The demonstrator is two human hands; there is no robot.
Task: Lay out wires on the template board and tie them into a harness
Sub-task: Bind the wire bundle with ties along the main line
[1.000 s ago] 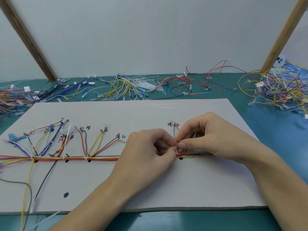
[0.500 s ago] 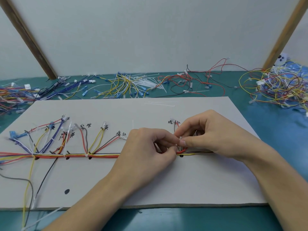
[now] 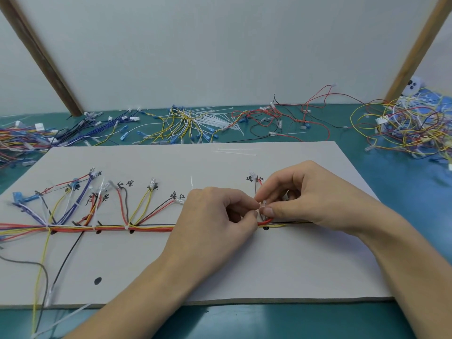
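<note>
A grey template board lies on the green table. Along its middle runs a bundle of red, yellow and black wires, with branches fanning up to labelled marks on the left. My left hand and my right hand meet over the bundle's right part. Between their fingertips sits a small white cable tie, which both hands pinch above a red wire loop. A thin white tail rises behind my left hand. The branch with a white connector stands just above the fingers.
Loose wire heaps lie beyond the board: blue and mixed at the left, yellow with white cable ties in the middle, red and black, a yellow tangle at the right. Two spare ties rest on the board's far edge.
Both hands stay at the same spot on the bundle; the fingertips have shifted slightly around the tie. The camera view has dipped a little.
</note>
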